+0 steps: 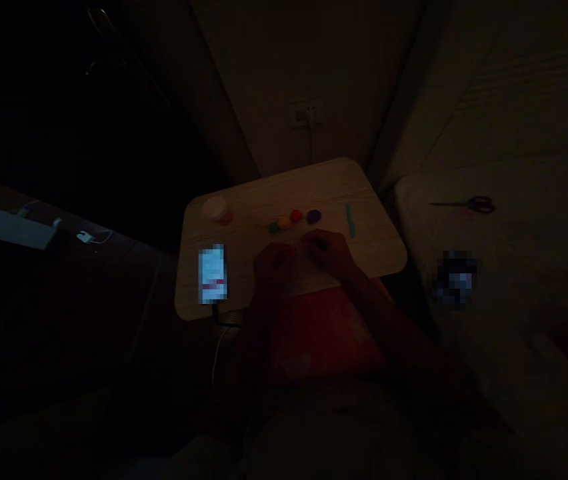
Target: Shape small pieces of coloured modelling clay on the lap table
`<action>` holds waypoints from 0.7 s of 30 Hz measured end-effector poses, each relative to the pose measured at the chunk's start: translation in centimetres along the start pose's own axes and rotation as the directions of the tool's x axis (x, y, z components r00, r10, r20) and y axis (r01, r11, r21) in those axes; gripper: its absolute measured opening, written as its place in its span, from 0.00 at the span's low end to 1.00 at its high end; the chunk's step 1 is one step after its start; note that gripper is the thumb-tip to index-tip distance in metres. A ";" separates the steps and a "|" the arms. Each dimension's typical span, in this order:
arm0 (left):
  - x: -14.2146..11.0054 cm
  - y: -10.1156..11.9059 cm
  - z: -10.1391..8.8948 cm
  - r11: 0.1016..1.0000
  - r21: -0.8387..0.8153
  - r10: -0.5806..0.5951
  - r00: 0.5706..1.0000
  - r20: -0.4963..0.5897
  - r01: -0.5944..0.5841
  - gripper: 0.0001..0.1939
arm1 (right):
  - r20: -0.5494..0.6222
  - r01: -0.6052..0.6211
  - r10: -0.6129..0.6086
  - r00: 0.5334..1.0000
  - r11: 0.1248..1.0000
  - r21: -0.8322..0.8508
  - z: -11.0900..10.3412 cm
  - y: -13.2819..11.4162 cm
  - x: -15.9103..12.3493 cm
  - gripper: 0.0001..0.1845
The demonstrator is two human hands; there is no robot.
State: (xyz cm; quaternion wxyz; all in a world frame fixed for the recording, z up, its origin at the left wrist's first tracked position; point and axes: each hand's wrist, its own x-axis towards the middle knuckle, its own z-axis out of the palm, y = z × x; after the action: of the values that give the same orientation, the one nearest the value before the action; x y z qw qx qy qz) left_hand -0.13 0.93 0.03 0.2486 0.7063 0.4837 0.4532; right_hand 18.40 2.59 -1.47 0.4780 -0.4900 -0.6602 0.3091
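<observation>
Head view: at the left of the table you have the phone, its screen lit, with the jar standing beyond it. Next, your left hand is at the near side, fingers curled inward; a faint reddish patch shows at the tips, but you cannot tell whether it is gripped. Beyond your hands, the green lump, orange lump, red ball and purple lump form an uneven row. These four pieces appear separated by colour and set down; the number left to handle cannot be determined. Your right hand is just nearer than the purple lump, fingers bent; their opening and any hold cannot be told in this light. Farther right, the blue tool lies apart from your fingers, and the scissors lie off the table.
</observation>
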 end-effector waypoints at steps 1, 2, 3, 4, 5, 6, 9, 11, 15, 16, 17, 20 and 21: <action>0.0 -0.1 0.0 1.000 -0.006 0.000 1.000 -0.006 0.000 0.04 | 0.001 0.006 -0.006 1.000 1.000 0.012 0.0 0.0 0.0 0.09; 0.0 -0.2 0.1 1.000 -0.016 0.003 1.000 -0.011 -0.003 0.03 | 0.001 0.017 -0.017 1.000 1.000 0.023 0.0 -0.1 0.0 0.09; 0.0 -0.3 0.1 1.000 -0.025 0.008 1.000 -0.015 -0.009 0.03 | 0.000 0.028 -0.028 1.000 0.999 0.032 -0.1 -0.1 -0.1 0.09; 0.0 -0.3 0.1 0.999 -0.031 0.015 1.000 -0.020 -0.015 0.03 | -0.002 0.039 -0.039 0.999 0.998 0.040 -0.1 -0.1 -0.1 0.09; 0.0 -0.3 0.1 0.999 -0.034 0.020 1.000 -0.021 -0.020 0.03 | -0.001 0.049 -0.049 0.999 0.998 0.048 -0.1 -0.2 -0.1 0.10; 0.1 -0.4 0.1 0.999 -0.032 0.020 1.000 -0.023 -0.021 0.03 | 0.004 0.056 -0.056 0.998 0.997 0.059 -0.1 -0.2 -0.2 0.10; 0.1 -0.3 0.2 1.000 -0.023 0.010 1.000 -0.022 -0.010 0.04 | 0.014 0.055 -0.057 0.998 0.993 0.103 0.0 -0.2 -0.3 0.11; 0.0 -0.2 0.2 0.999 -0.040 -0.007 1.000 -0.024 0.006 0.05 | 0.015 0.029 -0.032 0.999 0.990 0.140 0.1 0.0 -0.3 0.11; -0.1 -0.2 0.3 0.996 -0.068 -0.052 0.998 -0.033 0.050 0.06 | 0.013 -0.036 0.034 0.999 0.979 0.200 0.3 0.1 -0.4 0.12; -0.2 -0.3 0.3 0.997 -0.059 -0.058 0.998 -0.028 0.056 0.07 | 0.018 -0.042 0.039 0.999 0.978 0.204 0.2 0.0 -0.4 0.12; -0.2 -0.4 0.3 0.997 -0.049 -0.060 0.998 -0.020 0.059 0.07 | 0.027 -0.041 0.036 0.999 0.979 0.202 0.2 0.0 -0.4 0.11; -0.3 -0.6 0.3 0.997 -0.046 -0.069 0.998 -0.008 0.068 0.08 | 0.059 -0.012 0.002 0.998 0.984 0.176 -0.1 -0.1 -0.3 0.09; -0.4 -0.7 0.3 0.996 -0.051 -0.076 0.997 -0.009 0.075 0.08 | 0.062 0.004 -0.014 0.998 0.986 0.164 -0.1 -0.1 -0.3 0.09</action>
State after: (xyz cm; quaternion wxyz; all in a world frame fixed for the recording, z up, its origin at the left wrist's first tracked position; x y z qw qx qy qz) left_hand -0.17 0.91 -0.80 0.2809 0.6784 0.4997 0.4595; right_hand 18.48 2.29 -1.40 0.4972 -0.4359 -0.6495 0.3755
